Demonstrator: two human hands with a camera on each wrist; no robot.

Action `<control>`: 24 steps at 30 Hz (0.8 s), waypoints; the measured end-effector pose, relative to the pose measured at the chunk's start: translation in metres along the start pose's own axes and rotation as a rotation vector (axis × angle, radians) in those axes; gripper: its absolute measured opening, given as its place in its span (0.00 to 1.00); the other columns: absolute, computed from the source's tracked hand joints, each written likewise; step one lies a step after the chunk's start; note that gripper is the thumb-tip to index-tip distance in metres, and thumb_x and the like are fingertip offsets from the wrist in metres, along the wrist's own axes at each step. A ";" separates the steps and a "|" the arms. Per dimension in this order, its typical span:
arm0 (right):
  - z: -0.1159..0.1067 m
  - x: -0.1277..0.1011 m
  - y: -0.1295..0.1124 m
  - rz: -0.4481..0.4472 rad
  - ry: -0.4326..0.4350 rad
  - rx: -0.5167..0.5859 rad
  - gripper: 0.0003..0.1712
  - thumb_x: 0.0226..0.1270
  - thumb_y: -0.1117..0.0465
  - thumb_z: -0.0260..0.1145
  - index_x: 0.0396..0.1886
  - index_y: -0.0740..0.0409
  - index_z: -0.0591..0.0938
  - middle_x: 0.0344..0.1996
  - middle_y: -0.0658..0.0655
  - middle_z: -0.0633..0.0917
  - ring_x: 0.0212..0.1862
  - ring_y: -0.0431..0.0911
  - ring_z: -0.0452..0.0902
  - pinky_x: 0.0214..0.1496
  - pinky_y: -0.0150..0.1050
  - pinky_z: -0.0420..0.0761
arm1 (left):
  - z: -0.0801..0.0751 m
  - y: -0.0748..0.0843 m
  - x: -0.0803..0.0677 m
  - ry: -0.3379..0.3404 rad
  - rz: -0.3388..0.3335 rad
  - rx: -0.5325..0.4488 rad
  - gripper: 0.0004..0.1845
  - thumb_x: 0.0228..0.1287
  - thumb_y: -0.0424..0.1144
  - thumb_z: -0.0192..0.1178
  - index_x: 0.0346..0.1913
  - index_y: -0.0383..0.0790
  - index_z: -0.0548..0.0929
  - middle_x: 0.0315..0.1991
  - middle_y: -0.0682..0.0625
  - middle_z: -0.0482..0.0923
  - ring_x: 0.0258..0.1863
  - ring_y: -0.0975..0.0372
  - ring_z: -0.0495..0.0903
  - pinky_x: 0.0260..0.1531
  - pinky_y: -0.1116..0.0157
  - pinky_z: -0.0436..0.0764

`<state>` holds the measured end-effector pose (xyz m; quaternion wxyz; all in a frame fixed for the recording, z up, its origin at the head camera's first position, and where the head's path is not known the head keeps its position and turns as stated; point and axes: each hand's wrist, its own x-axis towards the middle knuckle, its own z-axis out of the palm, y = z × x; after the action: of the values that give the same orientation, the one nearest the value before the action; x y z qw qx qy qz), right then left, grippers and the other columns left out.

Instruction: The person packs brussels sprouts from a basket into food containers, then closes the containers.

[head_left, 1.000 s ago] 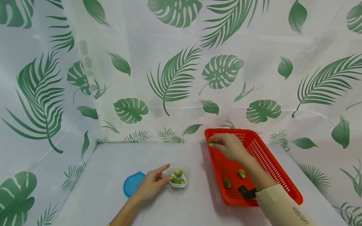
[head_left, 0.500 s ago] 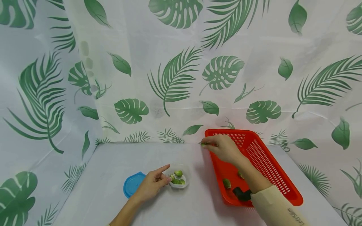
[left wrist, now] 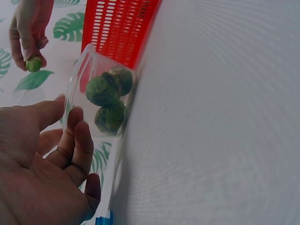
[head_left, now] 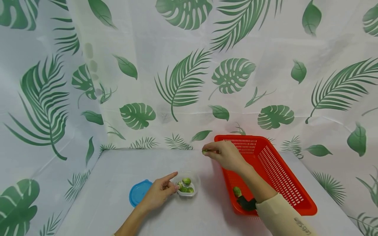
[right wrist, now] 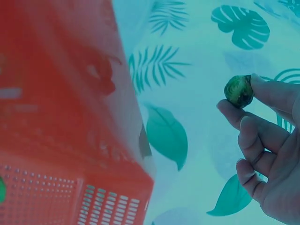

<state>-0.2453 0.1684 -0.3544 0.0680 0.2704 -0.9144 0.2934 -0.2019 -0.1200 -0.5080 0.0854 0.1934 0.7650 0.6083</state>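
Head view: the right hand (head_left: 225, 155) hangs above the tabletop (head_left: 118, 183), just off the near-left corner of the red basket (head_left: 295, 193), its grip pinched narrow on a small green sprout (head_left: 204, 151) between thumb and fingertips. From the clear container (head_left: 193, 178), that sprout lies at about 1 o'clock, well apart and raised. The left hand (head_left: 159, 191) rests on the tabletop at the container's 9 o'clock, forefinger stretched out straight, the other fingers curled with their tips against the container's wall. Three sprouts (head_left: 185, 185) sit inside the container. A blue lid (head_left: 138, 192) lies flat at 9 o'clock of the left hand, partly under it. One more sprout (head_left: 237, 191) lies in the basket by the right forearm.

Left wrist view: the left hand (left wrist: 42, 173) lies loose beside the container (left wrist: 77, 89), fingers (left wrist: 79, 140) touching its clear wall, grip not closed round it. The three sprouts (left wrist: 108, 96) crowd together inside. At 11 o'clock, far off, the right hand (left wrist: 28, 33) pinches the sprout (left wrist: 33, 63); the basket (left wrist: 119, 28) stands beyond.

Right wrist view: the right hand (right wrist: 274, 150) holds the sprout (right wrist: 239, 91) between thumb and forefinger, the remaining fingers curled below. The basket (right wrist: 61, 140) fills the left, blurred.
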 end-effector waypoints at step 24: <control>0.024 0.005 -0.032 -0.039 0.006 0.020 0.09 0.70 0.60 0.74 0.47 0.45 0.92 0.40 0.46 0.92 0.35 0.39 0.81 0.33 0.33 0.82 | 0.001 0.000 0.000 0.005 -0.014 0.008 0.33 0.75 0.39 0.64 0.78 0.34 0.67 0.35 0.37 0.83 0.30 0.66 0.78 0.33 0.70 0.80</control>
<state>-0.2312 0.1306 -0.3565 0.0738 0.2879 -0.9059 0.3018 -0.2012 -0.1189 -0.5080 0.0870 0.1869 0.7690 0.6051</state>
